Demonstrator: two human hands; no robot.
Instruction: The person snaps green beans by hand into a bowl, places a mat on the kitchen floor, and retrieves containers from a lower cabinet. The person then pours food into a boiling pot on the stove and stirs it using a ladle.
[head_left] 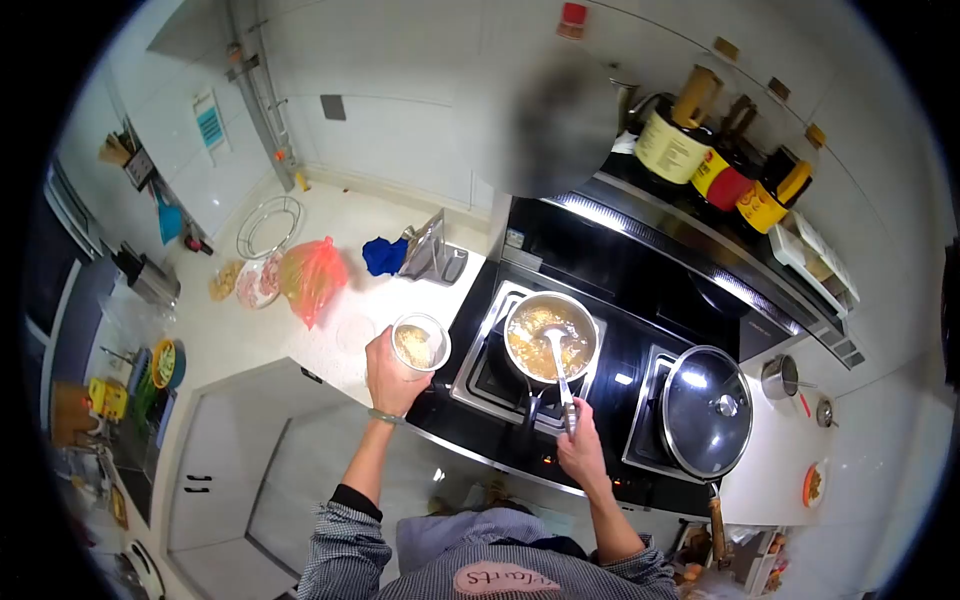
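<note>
Head view. Your left hand has its fingers, partly hidden, curled round the side of a cup of pale bits; your right hand has its fingers wrapped on a spoon, head down in the pot. Pot as clock centre: cup at 9, short of the rim; right hand between 5 and 6.

Risks, judged: tip the cup there and the bits would likely land on the hob or surface. Stir hard and liquid could slop; depth below the rim unclear. Pot handle points toward 7, your side; a sleeve could catch it. Farther out, at 4, a lidded pan; its handle seems to overhang the edge toward 6, so your right elbow could knock it.
</note>
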